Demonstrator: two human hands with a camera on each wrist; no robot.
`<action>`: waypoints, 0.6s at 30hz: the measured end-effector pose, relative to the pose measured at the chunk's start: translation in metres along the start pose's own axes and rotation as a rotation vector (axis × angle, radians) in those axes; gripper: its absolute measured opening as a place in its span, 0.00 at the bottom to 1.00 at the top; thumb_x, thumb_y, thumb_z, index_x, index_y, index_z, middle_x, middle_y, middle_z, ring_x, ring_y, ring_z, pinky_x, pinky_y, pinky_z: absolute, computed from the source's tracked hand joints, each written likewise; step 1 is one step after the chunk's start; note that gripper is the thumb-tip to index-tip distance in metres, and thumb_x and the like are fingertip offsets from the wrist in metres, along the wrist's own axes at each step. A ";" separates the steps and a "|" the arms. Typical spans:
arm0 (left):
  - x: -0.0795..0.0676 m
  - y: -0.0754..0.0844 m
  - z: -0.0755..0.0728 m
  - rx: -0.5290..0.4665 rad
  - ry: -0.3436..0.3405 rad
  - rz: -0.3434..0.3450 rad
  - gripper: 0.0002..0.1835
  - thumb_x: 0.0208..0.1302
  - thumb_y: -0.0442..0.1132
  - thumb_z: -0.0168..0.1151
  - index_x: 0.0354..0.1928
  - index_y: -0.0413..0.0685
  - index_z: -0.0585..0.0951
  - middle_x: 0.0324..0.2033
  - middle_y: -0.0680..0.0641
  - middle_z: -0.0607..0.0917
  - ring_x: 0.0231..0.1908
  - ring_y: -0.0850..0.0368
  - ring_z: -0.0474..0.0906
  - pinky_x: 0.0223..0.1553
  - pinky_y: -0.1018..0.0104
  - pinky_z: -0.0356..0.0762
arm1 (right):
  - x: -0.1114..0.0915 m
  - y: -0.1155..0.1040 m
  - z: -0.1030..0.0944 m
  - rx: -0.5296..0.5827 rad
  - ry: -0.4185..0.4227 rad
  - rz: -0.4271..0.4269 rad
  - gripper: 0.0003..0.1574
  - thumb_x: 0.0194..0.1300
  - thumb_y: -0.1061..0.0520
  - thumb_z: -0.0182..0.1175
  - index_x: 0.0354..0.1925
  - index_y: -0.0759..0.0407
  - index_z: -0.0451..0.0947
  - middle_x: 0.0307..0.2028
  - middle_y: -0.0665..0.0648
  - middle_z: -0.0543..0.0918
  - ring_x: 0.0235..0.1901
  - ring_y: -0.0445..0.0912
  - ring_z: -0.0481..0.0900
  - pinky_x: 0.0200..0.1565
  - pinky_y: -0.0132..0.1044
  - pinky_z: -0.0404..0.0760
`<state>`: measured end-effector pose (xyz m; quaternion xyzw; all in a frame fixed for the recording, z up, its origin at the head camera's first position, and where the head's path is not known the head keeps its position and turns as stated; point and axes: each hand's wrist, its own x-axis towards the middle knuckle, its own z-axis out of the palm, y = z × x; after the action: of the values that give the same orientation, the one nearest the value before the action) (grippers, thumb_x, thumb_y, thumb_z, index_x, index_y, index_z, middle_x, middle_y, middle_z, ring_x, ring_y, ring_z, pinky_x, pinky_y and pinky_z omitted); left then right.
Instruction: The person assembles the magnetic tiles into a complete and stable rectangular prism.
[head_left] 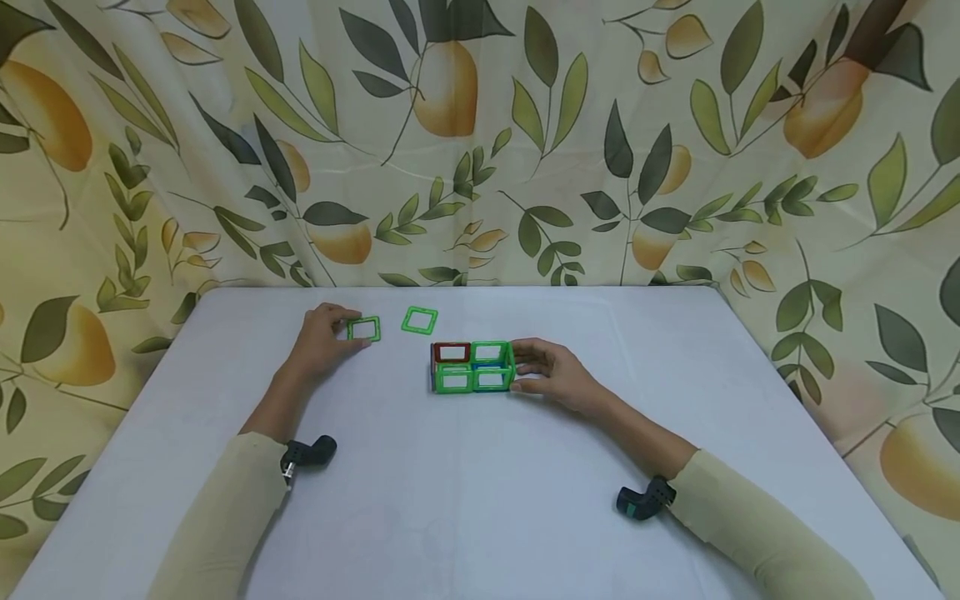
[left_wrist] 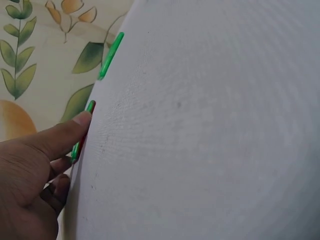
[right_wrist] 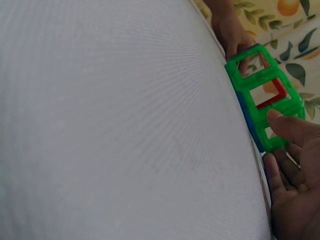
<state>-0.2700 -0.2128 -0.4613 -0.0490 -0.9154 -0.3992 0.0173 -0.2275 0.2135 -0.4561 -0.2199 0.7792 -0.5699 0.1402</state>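
Observation:
My left hand [head_left: 322,337] pinches a green square magnetic tile [head_left: 364,317] by its edges, thumb on the near side. A red edge shows against that green tile [left_wrist: 90,106] in the left wrist view. Beyond it, another green square tile [head_left: 419,309] lies flat on the table. A box of joined magnetic tiles [head_left: 472,367], mostly green with red and blue parts, stands at the middle. My right hand [head_left: 553,375] grips its right end, with the thumb [right_wrist: 285,125] on the near face. Some right fingers are partly hidden behind the box.
The white table [head_left: 465,492] carries all the tiles. A fabric backdrop [head_left: 480,167] printed with fruit and leaves hangs right behind its far edge. Black wrist cameras sit on the left wrist [head_left: 307,452] and the right wrist [head_left: 645,498].

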 end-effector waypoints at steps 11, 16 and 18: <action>0.000 0.000 -0.001 0.019 0.003 0.012 0.28 0.62 0.41 0.79 0.62 0.37 0.84 0.61 0.35 0.73 0.58 0.38 0.68 0.61 0.44 0.71 | -0.001 0.000 0.000 -0.008 0.013 -0.002 0.40 0.61 0.69 0.74 0.69 0.68 0.72 0.62 0.65 0.80 0.57 0.57 0.81 0.59 0.40 0.81; -0.001 0.001 -0.002 -0.008 0.006 0.001 0.28 0.61 0.41 0.80 0.62 0.38 0.83 0.62 0.35 0.76 0.58 0.39 0.71 0.63 0.44 0.71 | 0.000 0.001 0.000 -0.011 0.011 -0.001 0.40 0.61 0.70 0.74 0.69 0.67 0.72 0.62 0.65 0.80 0.58 0.57 0.81 0.59 0.39 0.80; -0.002 0.001 -0.003 -0.010 0.004 0.009 0.29 0.62 0.41 0.79 0.62 0.38 0.83 0.61 0.35 0.77 0.57 0.39 0.72 0.62 0.44 0.71 | 0.000 0.002 0.000 -0.006 0.008 -0.001 0.40 0.61 0.70 0.74 0.69 0.68 0.72 0.62 0.65 0.80 0.58 0.57 0.80 0.60 0.40 0.80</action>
<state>-0.2678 -0.2144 -0.4585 -0.0523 -0.9132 -0.4037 0.0206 -0.2275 0.2138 -0.4578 -0.2185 0.7815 -0.5684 0.1359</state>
